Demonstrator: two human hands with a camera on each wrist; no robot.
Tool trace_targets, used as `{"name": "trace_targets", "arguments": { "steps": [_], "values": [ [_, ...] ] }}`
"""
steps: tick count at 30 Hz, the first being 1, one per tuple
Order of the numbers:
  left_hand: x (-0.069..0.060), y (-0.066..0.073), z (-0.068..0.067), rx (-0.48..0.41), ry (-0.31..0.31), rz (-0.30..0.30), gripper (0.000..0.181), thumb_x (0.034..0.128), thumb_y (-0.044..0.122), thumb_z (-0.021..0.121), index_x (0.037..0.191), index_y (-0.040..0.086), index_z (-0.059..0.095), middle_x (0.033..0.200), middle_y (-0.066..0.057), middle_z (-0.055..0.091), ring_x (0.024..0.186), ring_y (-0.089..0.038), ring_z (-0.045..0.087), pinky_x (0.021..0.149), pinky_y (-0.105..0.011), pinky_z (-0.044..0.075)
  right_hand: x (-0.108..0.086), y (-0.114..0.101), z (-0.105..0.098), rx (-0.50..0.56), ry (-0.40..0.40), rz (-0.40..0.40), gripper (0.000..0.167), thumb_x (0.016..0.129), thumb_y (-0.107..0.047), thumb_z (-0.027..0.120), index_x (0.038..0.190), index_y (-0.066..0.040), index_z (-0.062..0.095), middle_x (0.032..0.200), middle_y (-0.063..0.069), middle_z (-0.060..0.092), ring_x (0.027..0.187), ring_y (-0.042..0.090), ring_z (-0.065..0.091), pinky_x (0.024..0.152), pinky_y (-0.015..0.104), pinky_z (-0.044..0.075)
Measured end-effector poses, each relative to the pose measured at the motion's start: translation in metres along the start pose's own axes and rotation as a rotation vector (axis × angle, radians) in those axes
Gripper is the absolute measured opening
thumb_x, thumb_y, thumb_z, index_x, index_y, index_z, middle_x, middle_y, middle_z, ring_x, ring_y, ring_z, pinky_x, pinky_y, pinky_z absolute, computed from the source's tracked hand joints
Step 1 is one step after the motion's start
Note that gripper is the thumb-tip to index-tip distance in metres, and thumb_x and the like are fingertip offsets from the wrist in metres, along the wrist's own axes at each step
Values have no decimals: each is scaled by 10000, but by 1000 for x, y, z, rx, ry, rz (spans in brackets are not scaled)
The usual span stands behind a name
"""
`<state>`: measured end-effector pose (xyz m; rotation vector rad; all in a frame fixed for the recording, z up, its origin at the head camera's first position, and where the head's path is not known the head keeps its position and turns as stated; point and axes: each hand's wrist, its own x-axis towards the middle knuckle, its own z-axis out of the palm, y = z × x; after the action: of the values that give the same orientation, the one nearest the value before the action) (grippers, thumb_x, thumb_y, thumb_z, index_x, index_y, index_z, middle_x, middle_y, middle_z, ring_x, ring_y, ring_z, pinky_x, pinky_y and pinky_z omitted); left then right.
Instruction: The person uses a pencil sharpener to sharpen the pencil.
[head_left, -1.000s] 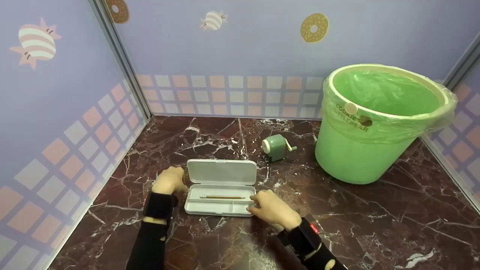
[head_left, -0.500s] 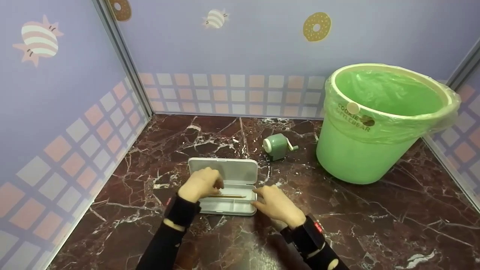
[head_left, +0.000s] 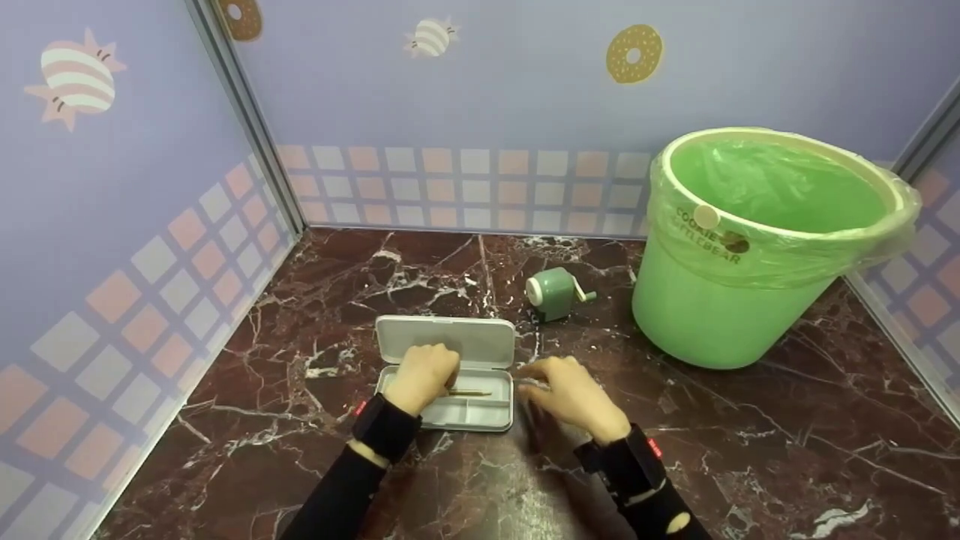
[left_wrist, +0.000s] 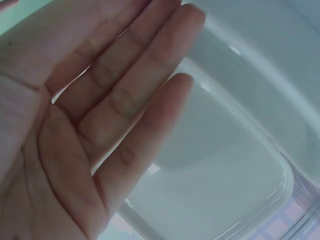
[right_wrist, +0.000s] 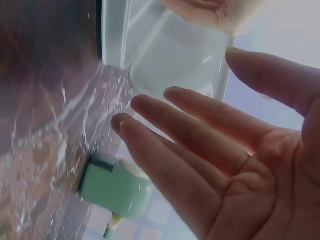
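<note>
A white pencil case (head_left: 491,420) lies on the dark marbled table with its lid raised. Inside its far compartment is a pencil (head_left: 472,393), its left part hidden by my left hand (head_left: 425,375). That hand reaches down into the case, fingers at the pencil; whether they pinch it is out of sight. In the left wrist view, the outer fingers (left_wrist: 142,135) extend in front of the white lid. Just right of the case, my right hand (head_left: 574,397) hovers with nothing in it, thumb and fingers spread apart in the right wrist view.
Behind and right of the case stands a green crank pencil sharpener (head_left: 553,294). A large green bin (head_left: 712,315) with a clear plastic liner is at the right back. Patterned purple panels (head_left: 480,97) enclose the table at the back and sides.
My left hand has moved right from beside the case to over the pencil. My right hand has come off the case's right edge and shifted slightly right. The pencil's tip appears unmoved.
</note>
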<state>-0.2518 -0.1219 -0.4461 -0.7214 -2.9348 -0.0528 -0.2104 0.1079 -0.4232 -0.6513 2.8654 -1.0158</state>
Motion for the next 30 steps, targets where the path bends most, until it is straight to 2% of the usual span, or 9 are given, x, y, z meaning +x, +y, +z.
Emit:
{"name": "trace_targets", "arguments": {
  "steps": [6,11,14,18,21,25,30],
  "values": [
    [1,1,4,12,-4,-8,180,612,-56,785,595,99,695,703,-103,719,648,-325,684,580,-430,565,6,11,-14,12,105,70,266,885,-107,685,1118,21,694,1045,176,743,887,286,729,796,405,595],
    [1,0,5,19,-35,1,169,624,-52,783,616,90,693,724,-103,726,669,-315,688,623,-427,577,21,25,-20,-15,215,33,243,874,-53,676,1100,35,695,998,177,748,855,285,724,816,431,582],
    [0,0,5,33,-60,4,143,643,-28,786,634,82,696,746,-113,732,675,-311,688,642,-426,581,35,34,-19,-61,307,-25,308,855,-27,684,1158,31,672,1086,201,724,969,345,702,896,480,550],
    [-1,0,5,43,-94,-3,124,673,14,795,643,73,689,789,-129,737,704,-315,692,656,-437,582,52,47,-12,-180,406,-73,506,824,-17,727,1304,23,573,1322,251,591,1221,429,572,1025,531,472],
    [-1,-1,4,52,-122,-9,133,680,30,797,638,65,675,821,-142,740,729,-320,696,667,-448,582,65,58,-6,-267,423,-96,646,792,-2,759,1381,20,492,1436,257,482,1337,448,461,1090,534,417],
    [0,-1,3,63,-147,-23,144,677,53,806,630,71,671,836,-136,744,742,-313,699,674,-447,582,83,69,-1,-339,394,-122,787,747,28,787,1442,1,419,1501,235,420,1403,437,388,1144,520,360],
    [0,0,1,57,-141,-21,139,687,87,818,655,84,683,835,-126,744,746,-311,698,679,-440,581,103,76,-4,-418,295,-82,859,738,49,778,1487,-4,361,1536,220,389,1445,412,336,1182,514,304]
  ]
}}
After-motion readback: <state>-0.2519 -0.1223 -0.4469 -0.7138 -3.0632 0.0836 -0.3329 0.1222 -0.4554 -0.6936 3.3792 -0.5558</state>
